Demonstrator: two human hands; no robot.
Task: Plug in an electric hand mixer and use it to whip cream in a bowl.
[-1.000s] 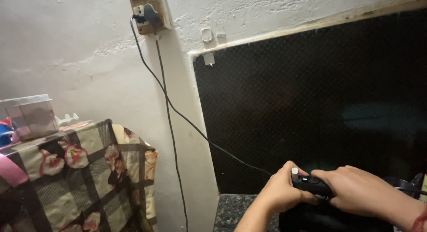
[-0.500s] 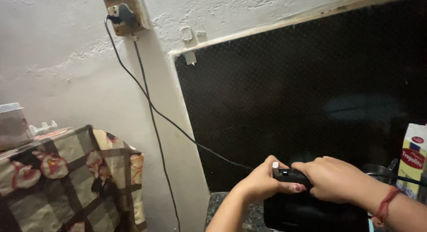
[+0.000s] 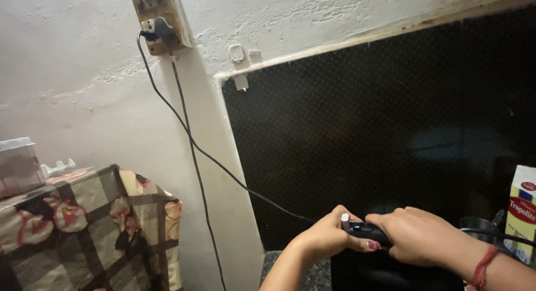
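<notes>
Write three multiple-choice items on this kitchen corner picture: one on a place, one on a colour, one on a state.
1. Where is the carton?
A. right edge
B. on the checked cloth
C. by the socket

2. What colour is the wrist thread?
A. blue
B. red
C. green

3. How is the black handle held?
A. left hand only
B. untouched
C. both hands

Key: 1 A, it stands at the frame's right edge. 2 B, it shows red. 3 C, the left hand and right hand both grip it.
</notes>
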